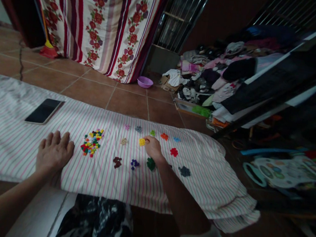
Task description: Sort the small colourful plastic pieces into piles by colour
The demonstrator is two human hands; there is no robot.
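Observation:
My left hand point(55, 151) lies flat on the striped cloth with its fingers spread, holding nothing. To its right is a mixed heap of small coloured blocks point(92, 142). My right hand point(154, 148) reaches over the cloth, fingers pinched together at the edge of a yellow pile point(142, 142). Whether a piece is between those fingertips is hidden. Around it sit single-colour piles: beige point(124, 141), brown point(117, 162), dark blue point(134, 164), green point(151, 163), grey point(184, 171), red point(173, 151) and orange point(164, 136). Smaller pink, blue-grey, lime and light blue piles line the far side.
A phone point(44, 111) rests on the cloth point(7, 133) beyond my left hand. Past the far edge are a tiled floor, a purple basin point(145, 82) and a floral curtain point(109, 22). Heaped clothes point(211, 69) stand at the back right, a plastic toy panel point(282, 170) at the right.

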